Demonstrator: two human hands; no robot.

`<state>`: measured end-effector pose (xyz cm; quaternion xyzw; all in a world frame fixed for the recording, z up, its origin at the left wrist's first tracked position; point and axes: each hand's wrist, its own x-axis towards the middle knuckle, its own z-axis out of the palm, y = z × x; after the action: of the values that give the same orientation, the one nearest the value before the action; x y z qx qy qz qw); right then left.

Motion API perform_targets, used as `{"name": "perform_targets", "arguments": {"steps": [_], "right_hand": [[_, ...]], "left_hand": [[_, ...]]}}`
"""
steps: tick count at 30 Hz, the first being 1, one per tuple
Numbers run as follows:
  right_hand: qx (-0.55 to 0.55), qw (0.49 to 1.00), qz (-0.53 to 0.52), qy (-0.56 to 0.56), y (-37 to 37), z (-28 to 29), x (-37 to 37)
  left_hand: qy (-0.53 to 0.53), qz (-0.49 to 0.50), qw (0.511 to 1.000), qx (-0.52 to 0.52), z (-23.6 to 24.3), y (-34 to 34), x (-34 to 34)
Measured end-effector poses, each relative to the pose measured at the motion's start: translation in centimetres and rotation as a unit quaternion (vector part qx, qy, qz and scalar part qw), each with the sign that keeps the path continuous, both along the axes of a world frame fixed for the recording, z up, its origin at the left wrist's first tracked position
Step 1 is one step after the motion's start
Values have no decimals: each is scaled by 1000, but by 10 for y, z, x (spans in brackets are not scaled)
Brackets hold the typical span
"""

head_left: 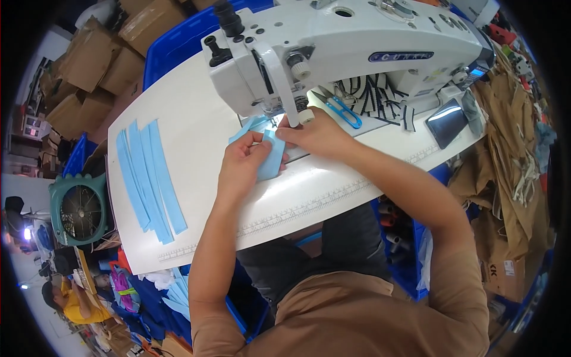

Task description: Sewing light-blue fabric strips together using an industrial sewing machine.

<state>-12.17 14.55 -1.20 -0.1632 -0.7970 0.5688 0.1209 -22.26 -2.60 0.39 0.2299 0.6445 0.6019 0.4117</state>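
left fingers [259,153] pinching light-blue fabric [271,164], right fingers [289,135] holding its upper edge, near sewing machine [339,50].

- Blue piece [272,163]: matt, smooth-looking cloth
- Blue strips [147,181]: matt cloth
- Sewing machine [351,38]: smooth, glossy white casing
- Table [196,125]: smooth, with a soft sheen
- Snips [342,110]: metal blades, plastic-looking handle
- Phone [447,124]: glossy, glass-like face
- Boxes [88,56]: matt brown cardboard
- Fan [79,209]: green, plastic-looking housing

Brt light under sewing mach. [345,53], glare on tabletop [205,137], fisheye dist., blk corners
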Motion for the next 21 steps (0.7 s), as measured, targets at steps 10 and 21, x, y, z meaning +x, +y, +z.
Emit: {"name": "perform_targets", "arguments": {"steps": [10, 21], "right_hand": [[54, 997, -37, 32, -11, 1, 14], [32, 995, -43, 81, -9, -3, 12]], "left_hand": [[182, 68, 980, -49, -10, 0, 4], [64, 20, 995, -76, 3, 3, 2]]}}
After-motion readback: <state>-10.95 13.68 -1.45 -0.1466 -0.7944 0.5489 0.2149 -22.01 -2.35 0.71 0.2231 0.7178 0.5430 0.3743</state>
